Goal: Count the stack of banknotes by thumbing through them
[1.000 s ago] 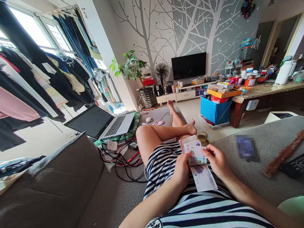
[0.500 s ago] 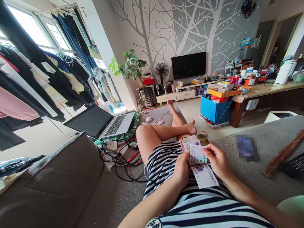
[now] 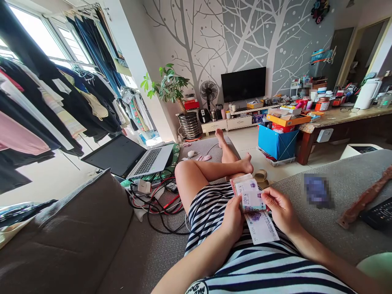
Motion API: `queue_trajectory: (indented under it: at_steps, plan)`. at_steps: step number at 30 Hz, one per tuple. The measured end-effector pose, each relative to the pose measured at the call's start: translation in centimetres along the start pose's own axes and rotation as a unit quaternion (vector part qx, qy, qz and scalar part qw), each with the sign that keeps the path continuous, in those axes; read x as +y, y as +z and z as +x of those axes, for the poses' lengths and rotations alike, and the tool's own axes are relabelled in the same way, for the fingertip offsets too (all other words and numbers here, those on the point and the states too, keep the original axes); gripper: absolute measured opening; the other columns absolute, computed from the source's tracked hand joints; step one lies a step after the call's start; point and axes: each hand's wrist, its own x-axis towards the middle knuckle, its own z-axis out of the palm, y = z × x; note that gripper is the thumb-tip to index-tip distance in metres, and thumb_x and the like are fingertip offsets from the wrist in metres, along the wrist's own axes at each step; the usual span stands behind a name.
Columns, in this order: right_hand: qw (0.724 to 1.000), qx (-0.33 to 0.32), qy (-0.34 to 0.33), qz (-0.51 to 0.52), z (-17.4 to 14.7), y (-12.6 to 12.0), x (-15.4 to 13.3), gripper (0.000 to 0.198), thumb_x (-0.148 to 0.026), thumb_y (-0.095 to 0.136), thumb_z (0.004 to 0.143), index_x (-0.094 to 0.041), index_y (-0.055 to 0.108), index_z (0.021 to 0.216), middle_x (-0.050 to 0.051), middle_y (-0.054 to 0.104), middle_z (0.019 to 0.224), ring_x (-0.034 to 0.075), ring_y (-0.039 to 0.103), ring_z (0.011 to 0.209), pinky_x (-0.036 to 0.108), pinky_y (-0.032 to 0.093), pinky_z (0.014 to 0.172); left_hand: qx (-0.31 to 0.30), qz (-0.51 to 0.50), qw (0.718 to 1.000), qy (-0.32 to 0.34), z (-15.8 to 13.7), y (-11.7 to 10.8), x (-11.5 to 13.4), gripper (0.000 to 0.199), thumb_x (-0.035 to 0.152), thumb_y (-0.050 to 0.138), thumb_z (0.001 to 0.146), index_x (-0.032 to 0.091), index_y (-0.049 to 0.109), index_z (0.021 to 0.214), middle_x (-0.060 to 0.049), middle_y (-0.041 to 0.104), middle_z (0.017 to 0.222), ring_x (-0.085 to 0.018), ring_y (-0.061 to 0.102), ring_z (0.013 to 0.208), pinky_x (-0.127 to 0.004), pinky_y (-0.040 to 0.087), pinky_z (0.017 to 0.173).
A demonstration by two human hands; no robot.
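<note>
Held over the striped lap on a grey sofa (image 3: 343,228) in a cluttered living room: banknotes (image 3: 251,200), long axis running away from the body, left hand (image 3: 233,218) and right hand (image 3: 280,210) fingers clamped on them.

Both hands sit close over the lap, left hand (image 3: 234,218) and right hand (image 3: 280,210) pinching the banknotes (image 3: 254,208) between them, no gap there. Open grey sofa (image 3: 337,220) lies to the right, bare up to a blurred blue thing (image 3: 317,190), a brown strip (image 3: 364,200) and a remote (image 3: 379,214). Leftward, a raised knee (image 3: 188,175) blocks the way, with tangled cables (image 3: 156,206) and a laptop (image 3: 131,157) beyond it. The sofa arm (image 3: 67,237) walls off the near left.
</note>
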Motion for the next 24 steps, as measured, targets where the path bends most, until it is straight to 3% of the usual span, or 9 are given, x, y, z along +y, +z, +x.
queue_trajectory:
  at_steps: [6,11,13,18,24]
  plan:
    - [1.0,-0.004,-0.002,0.026,0.0,0.0,-0.1,0.053,-0.072,0.065,0.092,-0.024,0.062,0.072,-0.002,0.05,0.06,0.017,0.047,0.056,0.028,0.041,0.051,-0.008,0.02,1.0,-0.003,-0.1,0.1,0.2,0.025,0.035,0.071,0.081,0.013,0.079,0.089,-0.012,0.083,0.093,-0.039,0.073,0.113,-0.045,0.057,0.096]
    - [0.998,-0.022,-0.033,0.053,0.0,-0.2,0.1,0.054,-0.069,0.057,0.1,-0.023,0.064,0.07,0.001,0.058,0.06,0.018,0.049,0.057,0.031,0.042,0.056,0.007,-0.011,1.0,-0.018,-0.4,0.5,0.7,0.033,0.034,0.082,0.068,0.013,0.079,0.093,-0.013,0.083,0.099,-0.036,0.076,0.108,-0.043,0.059,0.095]
    - [0.999,-0.007,-0.025,0.046,0.3,-0.2,0.4,0.056,-0.071,0.06,0.097,-0.024,0.062,0.068,0.001,0.057,0.059,0.017,0.048,0.056,0.031,0.041,0.056,0.012,-0.021,0.999,-0.021,-0.4,0.7,0.8,0.036,0.032,0.084,0.064,0.013,0.079,0.094,-0.014,0.083,0.102,-0.036,0.076,0.109,-0.044,0.059,0.098]
    - [0.999,0.051,0.015,0.012,1.1,-0.2,1.3,0.057,-0.076,0.074,0.083,-0.024,0.057,0.07,-0.003,0.05,0.061,0.016,0.045,0.056,0.029,0.037,0.053,0.0,-0.023,0.999,-0.023,-0.5,0.7,0.8,0.038,0.028,0.086,0.06,0.014,0.079,0.096,-0.013,0.083,0.098,-0.034,0.078,0.1,-0.045,0.06,0.095]
    - [0.998,0.047,0.002,-0.039,0.9,-0.3,1.4,0.057,-0.074,0.069,0.089,-0.024,0.054,0.067,-0.003,0.049,0.06,0.016,0.044,0.057,0.029,0.035,0.054,0.005,-0.019,1.0,-0.019,-0.5,0.4,0.5,0.034,0.028,0.087,0.063,0.013,0.079,0.092,-0.013,0.083,0.101,-0.027,0.077,0.093,-0.038,0.058,0.095]
